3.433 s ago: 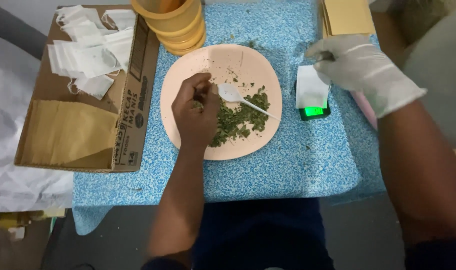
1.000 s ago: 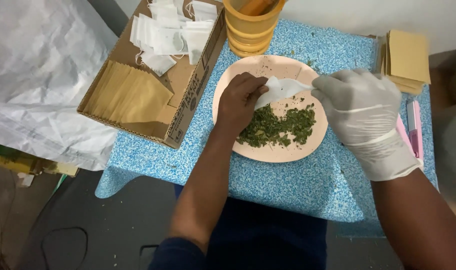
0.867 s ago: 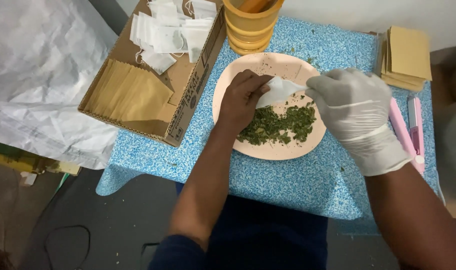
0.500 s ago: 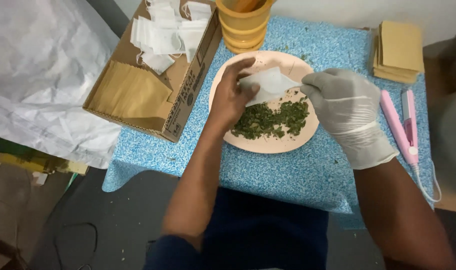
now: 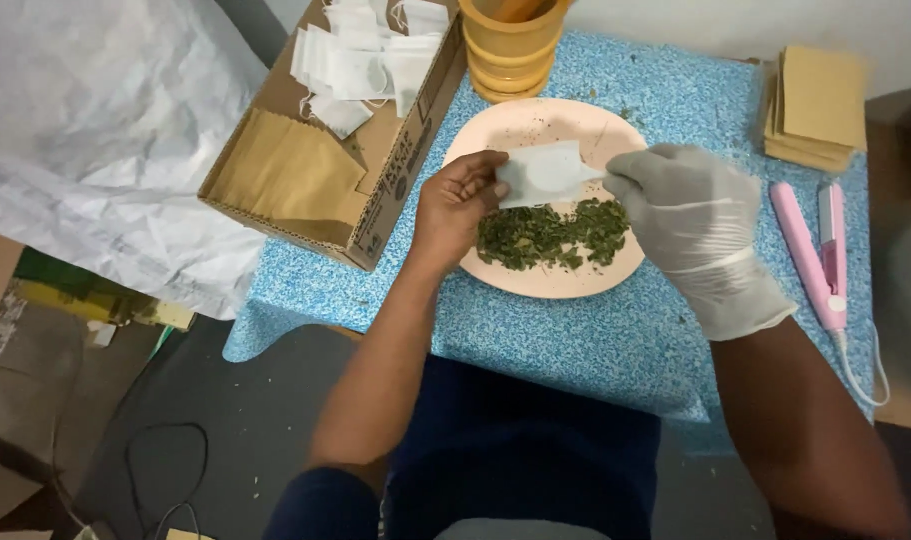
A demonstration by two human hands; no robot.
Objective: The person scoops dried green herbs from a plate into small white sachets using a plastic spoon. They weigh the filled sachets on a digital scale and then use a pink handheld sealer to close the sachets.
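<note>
Both of your hands meet over the pink plate (image 5: 536, 285), each pinching one end of a small white paper sachet (image 5: 544, 172). Your left hand (image 5: 458, 205) is bare and grips the sachet's left edge between thumb and fingertips; your right hand (image 5: 688, 215), in a pale glove, closes on the right edge, so the sachet hangs just above the plate's middle, roughly level. Under it lies a heap of dried green leaf (image 5: 551, 233), spread across the near half of the plate, with your left hand's heel close above its left end.

That plate sits on the blue speckled bench (image 5: 576, 350), near its middle. Behind the plate, touching or just beside its far rim, stands a stack of orange cups (image 5: 514, 45). To your left, an open cardboard box (image 5: 351, 150) rests on the bench corner, holding a loose pile of empty white sachets (image 5: 361, 55) at its far end and brown paper sheets (image 5: 286, 175) at its near end. To your right, a stack of brown envelopes (image 5: 818, 105) lies at the far corner, and nearer you a pink sealing tool (image 5: 814, 250) lies open, its white cord trailing off the edge. A crumpled white plastic sheet (image 5: 86, 140) lies beyond the box.
</note>
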